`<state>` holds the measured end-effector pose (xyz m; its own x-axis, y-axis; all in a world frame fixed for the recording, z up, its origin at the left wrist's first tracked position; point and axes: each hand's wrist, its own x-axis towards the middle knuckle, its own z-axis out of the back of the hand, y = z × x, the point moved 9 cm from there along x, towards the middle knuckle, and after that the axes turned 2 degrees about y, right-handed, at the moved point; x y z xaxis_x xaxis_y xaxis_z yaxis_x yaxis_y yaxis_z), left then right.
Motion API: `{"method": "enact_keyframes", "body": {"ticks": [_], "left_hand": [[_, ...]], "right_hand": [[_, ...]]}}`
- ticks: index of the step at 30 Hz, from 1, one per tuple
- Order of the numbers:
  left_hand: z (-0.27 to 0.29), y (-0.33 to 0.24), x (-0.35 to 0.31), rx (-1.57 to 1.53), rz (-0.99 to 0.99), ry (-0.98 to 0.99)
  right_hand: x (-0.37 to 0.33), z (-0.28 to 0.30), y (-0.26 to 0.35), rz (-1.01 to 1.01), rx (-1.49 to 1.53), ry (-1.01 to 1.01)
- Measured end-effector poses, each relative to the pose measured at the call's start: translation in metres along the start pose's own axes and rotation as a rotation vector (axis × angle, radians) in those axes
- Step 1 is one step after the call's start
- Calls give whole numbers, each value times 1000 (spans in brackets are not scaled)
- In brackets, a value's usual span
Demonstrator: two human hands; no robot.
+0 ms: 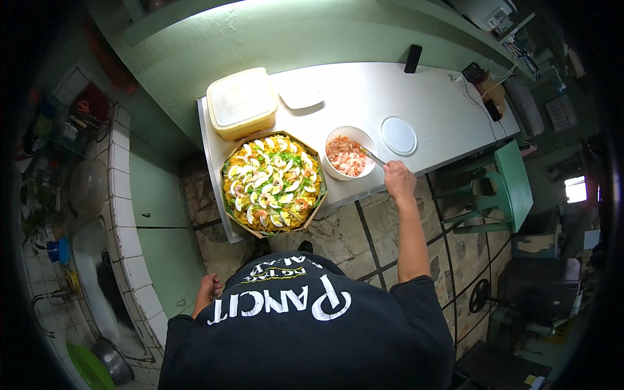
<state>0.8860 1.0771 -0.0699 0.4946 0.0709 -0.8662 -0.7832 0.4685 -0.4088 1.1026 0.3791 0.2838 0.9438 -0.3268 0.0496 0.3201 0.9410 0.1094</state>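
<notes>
My right hand (399,180) is closed around the handle of a metal utensil, likely a spoon (372,155); its far end dips into a white round tub (330,170) and is hidden among pink shrimp (346,156). Left of the tub, an eight-sided, leaf-lined tray (308,224) carries yellow noodles (242,185) topped with sliced boiled eggs, chopped greens and some shrimp. It reaches over the table's front edge. Down by my left side, my left hand (209,286) is curled into a loose fist, with nothing showing in it.
On the white table (351,84) are a lidded yellowish container (242,101), a small white lid or dish (302,96), a round white lid (398,136) and a black phone (413,58). A tiled sink counter (127,214) lies left; a green stool (487,198) stands right.
</notes>
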Motion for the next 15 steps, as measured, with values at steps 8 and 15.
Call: {"method": "enact_keyframes", "body": {"ticks": [8, 15], "left_hand": [[7, 27, -8, -420, 256, -75], [5, 2, -20, -162, 88, -43]], "right_hand": [[16, -8, 25, 79, -74, 30], [13, -6, 12, 23, 23, 27]]}}
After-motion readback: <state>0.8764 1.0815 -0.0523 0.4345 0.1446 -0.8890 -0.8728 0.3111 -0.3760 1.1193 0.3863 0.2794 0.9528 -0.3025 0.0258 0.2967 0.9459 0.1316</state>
